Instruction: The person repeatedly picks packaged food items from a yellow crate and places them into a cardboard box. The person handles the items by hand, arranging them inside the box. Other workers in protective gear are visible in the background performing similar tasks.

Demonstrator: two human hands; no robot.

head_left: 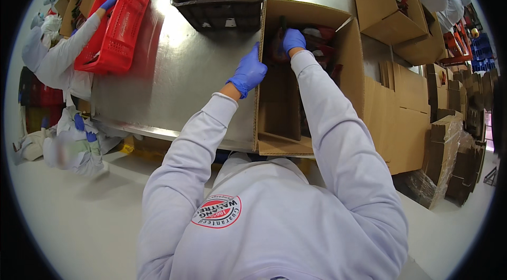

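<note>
My gloved left hand (246, 73) grips the left wall of an open cardboard box (347, 87), its fingers at the edge. My gloved right hand (293, 41) is inside that box, fingers curled beside the dark red packages (325, 54) at its far end; what it holds is hidden. A cardboard divider (280, 106) stands lengthwise in the box. Just beyond the hands, a black crate (219, 19) holds several red and green packages.
The steel table (174, 90) carries a red basket (127, 26), handled by a co-worker (63, 63) at left. More open boxes (391, 16) stand at back right, beside flattened cardboard (401, 132). Other workers (74, 150) are at lower left and upper right.
</note>
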